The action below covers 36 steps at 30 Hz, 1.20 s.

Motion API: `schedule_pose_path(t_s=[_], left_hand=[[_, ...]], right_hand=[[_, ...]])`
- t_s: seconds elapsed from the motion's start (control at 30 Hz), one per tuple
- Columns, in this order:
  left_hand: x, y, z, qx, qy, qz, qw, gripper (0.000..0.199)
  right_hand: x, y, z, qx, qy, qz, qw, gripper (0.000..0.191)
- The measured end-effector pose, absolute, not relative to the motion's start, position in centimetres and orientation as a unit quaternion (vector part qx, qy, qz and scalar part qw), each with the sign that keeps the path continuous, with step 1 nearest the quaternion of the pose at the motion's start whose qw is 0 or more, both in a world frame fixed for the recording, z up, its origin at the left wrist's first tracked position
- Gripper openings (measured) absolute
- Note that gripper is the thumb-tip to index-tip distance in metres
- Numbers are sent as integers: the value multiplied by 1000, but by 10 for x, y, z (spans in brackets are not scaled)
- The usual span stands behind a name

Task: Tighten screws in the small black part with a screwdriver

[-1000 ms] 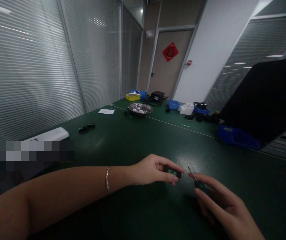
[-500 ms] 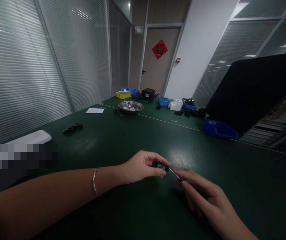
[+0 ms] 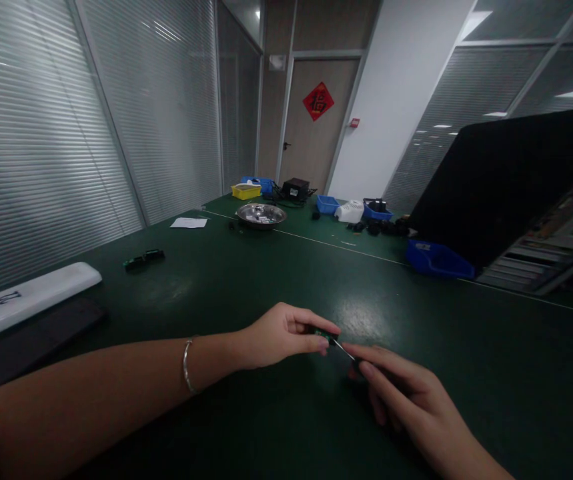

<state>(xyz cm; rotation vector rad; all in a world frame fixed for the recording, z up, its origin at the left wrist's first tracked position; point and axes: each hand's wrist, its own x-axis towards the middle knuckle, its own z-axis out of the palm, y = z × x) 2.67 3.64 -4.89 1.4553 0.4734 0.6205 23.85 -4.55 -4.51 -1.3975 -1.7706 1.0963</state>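
Observation:
Between the thumb and fingers of my left hand is a small green circuit board with dark parts, partly hidden by the fingers. My right hand is closed on a screwdriver with a thin metal shaft and a dark handle mostly covered by the fingers. The shaft points up and left, and its tip meets the near right end of the board. Whether the tip sits in a screw is too small to tell. Both hands are just above the green table.
Left of my arm lie a white bar-shaped object, a dark flat slab and a dark-green board piece. Farther back are a paper sheet, a metal dish with small parts, and a yellow bin. A blue bin stands right.
My right hand and the screwdriver have shifted slightly left, and the tip is now lower against the board. The board appears tilted a little differently in my left hand.

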Motion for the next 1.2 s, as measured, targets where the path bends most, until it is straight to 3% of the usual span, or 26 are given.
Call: schedule_pose_path(t_s=[0.93, 1.2], left_hand=[[24, 39, -47, 616, 194, 215, 733, 29], [30, 33, -41, 615, 236, 267, 704, 31]], right_hand=[[241, -45, -43, -482, -649, 488, 329, 35], [240, -45, -42, -491, -629, 496, 344, 39]])
